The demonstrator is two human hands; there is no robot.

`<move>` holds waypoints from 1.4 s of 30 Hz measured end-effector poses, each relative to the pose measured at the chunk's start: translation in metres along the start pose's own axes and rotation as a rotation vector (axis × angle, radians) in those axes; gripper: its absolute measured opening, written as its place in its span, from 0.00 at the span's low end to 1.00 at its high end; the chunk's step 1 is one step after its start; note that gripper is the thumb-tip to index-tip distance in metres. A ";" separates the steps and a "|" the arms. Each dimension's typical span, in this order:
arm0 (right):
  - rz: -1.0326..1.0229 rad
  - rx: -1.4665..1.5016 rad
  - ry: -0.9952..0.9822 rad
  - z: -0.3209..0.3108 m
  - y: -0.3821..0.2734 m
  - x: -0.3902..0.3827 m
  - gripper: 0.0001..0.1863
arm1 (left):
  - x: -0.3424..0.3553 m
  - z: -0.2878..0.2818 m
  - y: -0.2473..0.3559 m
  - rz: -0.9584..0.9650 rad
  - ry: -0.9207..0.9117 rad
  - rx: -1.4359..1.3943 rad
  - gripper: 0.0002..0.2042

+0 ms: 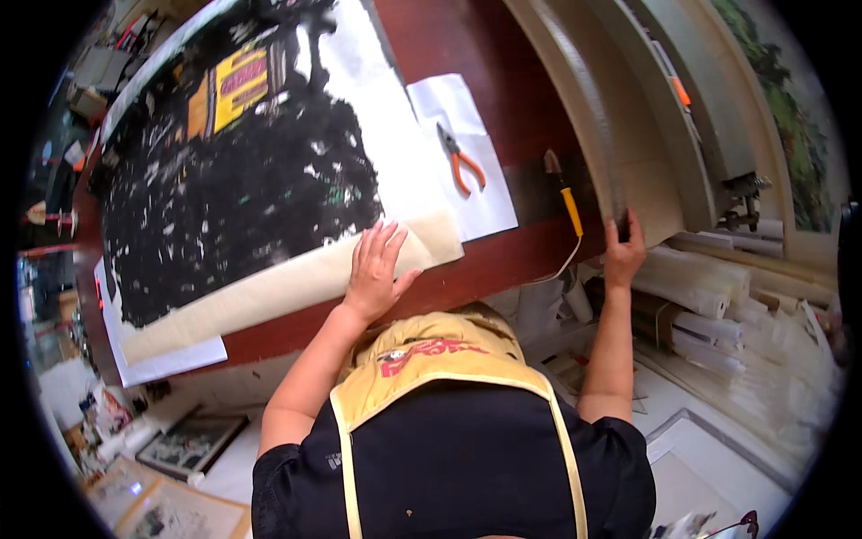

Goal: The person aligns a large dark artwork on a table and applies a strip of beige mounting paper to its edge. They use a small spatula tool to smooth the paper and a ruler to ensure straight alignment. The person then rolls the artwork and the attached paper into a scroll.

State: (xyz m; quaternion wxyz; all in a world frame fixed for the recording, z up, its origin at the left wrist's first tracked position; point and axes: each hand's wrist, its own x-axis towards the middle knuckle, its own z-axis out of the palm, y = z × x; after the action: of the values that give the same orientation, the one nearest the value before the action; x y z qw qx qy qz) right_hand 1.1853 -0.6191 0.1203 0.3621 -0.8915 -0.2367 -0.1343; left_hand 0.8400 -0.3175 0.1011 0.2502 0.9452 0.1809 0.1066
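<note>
My left hand (382, 269) lies flat with fingers spread on a cream paper strip (296, 283) along the near edge of a large sheet. Ragged black covers much of that sheet (251, 180), with a yellow and orange patch (241, 83) near its far side. At the table's right, my right hand (624, 256) has its thumb and fingers around the near end of a long grey strip (600, 117), which looks like a metal straightedge. Pliers with orange handles (466, 171) rest on white paper (494, 202). Beside them is a yellow-handled, corded tool with a pointed metal tip (572, 211), like a soldering iron.
The dark red table (449, 40) runs beneath the sheet. Long boards (664, 108) stand along its right side. Plastic-wrapped rolls (691, 278) are stacked at the right. A framed picture (193, 445) lies low at the left, and a pale frame (718, 449) at the lower right.
</note>
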 end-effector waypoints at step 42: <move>-0.078 -0.190 -0.270 0.080 -0.039 0.109 0.25 | 0.001 0.050 0.006 0.011 -0.085 0.288 0.32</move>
State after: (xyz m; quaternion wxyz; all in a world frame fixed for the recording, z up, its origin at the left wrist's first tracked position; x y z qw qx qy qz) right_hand 1.2627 -0.5026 0.1319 0.2356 -0.9219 -0.3038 -0.0489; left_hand 0.8566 -0.3435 0.0616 0.1190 0.9759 0.1784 0.0406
